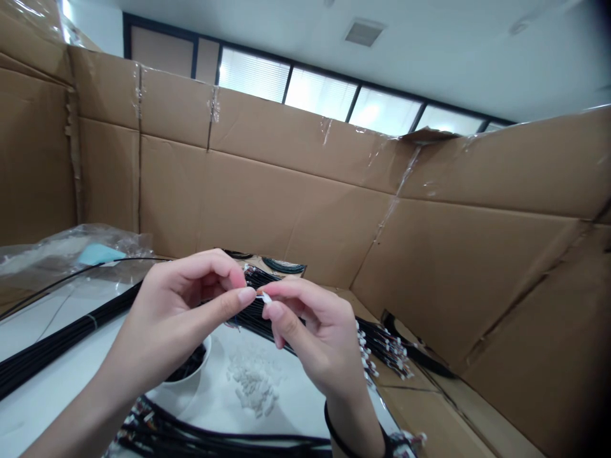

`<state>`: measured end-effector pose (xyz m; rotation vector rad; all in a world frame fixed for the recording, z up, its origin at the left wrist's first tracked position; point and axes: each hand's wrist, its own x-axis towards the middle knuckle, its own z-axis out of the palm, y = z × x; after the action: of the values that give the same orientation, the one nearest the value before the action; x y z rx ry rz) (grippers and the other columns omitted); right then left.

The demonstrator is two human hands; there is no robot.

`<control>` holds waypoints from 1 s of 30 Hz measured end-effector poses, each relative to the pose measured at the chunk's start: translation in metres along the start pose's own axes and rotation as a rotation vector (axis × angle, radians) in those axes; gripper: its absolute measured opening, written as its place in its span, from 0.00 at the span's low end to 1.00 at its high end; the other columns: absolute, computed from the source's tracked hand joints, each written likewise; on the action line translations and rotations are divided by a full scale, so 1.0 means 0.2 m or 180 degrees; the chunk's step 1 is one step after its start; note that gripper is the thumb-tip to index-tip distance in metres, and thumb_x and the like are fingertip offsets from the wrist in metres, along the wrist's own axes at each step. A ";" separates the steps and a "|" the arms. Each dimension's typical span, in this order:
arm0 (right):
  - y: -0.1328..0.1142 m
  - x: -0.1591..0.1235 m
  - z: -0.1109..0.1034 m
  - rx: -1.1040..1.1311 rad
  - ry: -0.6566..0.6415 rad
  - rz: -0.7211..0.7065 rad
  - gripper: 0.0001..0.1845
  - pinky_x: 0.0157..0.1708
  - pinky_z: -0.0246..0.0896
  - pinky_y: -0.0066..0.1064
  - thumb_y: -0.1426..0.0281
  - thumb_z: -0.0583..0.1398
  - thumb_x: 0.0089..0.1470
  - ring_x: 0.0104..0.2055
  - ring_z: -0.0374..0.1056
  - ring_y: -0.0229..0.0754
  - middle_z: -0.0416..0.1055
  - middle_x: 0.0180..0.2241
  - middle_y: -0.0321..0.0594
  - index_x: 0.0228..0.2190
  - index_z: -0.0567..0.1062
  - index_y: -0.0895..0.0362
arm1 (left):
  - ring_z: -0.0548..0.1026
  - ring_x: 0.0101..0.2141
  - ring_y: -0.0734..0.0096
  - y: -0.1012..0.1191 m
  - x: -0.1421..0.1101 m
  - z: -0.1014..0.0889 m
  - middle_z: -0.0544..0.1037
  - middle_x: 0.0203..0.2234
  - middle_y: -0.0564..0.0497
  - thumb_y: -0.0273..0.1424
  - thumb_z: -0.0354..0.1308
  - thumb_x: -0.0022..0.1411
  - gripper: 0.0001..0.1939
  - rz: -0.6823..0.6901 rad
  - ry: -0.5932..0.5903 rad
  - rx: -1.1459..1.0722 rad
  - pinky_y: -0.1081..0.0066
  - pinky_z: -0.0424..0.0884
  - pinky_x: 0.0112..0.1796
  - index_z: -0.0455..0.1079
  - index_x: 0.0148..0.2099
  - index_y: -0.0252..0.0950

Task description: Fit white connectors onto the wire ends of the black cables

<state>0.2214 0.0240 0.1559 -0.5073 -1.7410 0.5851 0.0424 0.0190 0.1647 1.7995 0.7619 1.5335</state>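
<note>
My left hand (184, 305) and my right hand (315, 331) meet in front of me above a white table (57, 375). Both pinch at the same spot, where a small white connector (266, 297) shows between the fingertips. Thin wire ends seem to run from it into my left fingers, but the detail is too small to be sure. Right behind the hands lies a long bundle of black cables (57, 340). A pile of small white connectors (252, 381) lies on the table under my hands.
A white bowl (193, 375) stands below my left hand. Finished black cables with white plugs (382, 346) lie to the right, more cables (191, 436) at the near edge. A clear plastic bag (62, 254) lies far left. Taped cardboard walls (286, 203) enclose the table.
</note>
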 end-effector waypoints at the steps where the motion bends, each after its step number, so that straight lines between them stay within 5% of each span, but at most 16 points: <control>1: 0.00 0.00 0.00 -0.0048 0.0019 0.0006 0.05 0.18 0.57 0.23 0.74 0.62 0.58 0.19 0.64 0.29 0.71 0.26 0.32 0.33 0.80 0.56 | 0.68 0.26 0.79 0.00 0.00 0.00 0.71 0.24 0.57 0.32 0.64 0.61 0.07 0.0059 0.0060 0.0073 0.83 0.66 0.25 0.72 0.31 0.39; 10: -0.01 0.01 0.02 0.0184 0.0030 0.0307 0.10 0.19 0.59 0.22 0.70 0.60 0.60 0.18 0.62 0.29 0.69 0.23 0.32 0.27 0.76 0.57 | 0.74 0.29 0.78 0.00 -0.01 0.01 0.77 0.28 0.58 0.27 0.63 0.62 0.06 0.0518 0.0193 0.0486 0.81 0.70 0.29 0.75 0.31 0.41; 19: 0.04 0.01 0.03 0.1357 -0.0208 0.0783 0.13 0.14 0.51 0.21 0.63 0.62 0.59 0.14 0.59 0.28 0.67 0.21 0.31 0.26 0.73 0.58 | 0.75 0.31 0.81 0.02 -0.03 0.02 0.79 0.29 0.61 0.25 0.61 0.62 0.09 0.0696 -0.0008 0.0748 0.83 0.70 0.31 0.77 0.31 0.44; 30: 0.09 0.01 0.06 0.1985 -0.0437 0.1016 0.15 0.11 0.47 0.19 0.61 0.64 0.58 0.13 0.57 0.26 0.66 0.21 0.30 0.27 0.72 0.58 | 0.76 0.28 0.79 0.05 -0.04 0.02 0.80 0.26 0.61 0.25 0.60 0.60 0.12 0.0396 -0.0003 0.0808 0.81 0.71 0.30 0.78 0.27 0.44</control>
<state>0.2103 0.0375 0.1450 -0.3020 -1.5015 1.3592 0.0448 0.0063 0.1663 2.0662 0.8921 1.5719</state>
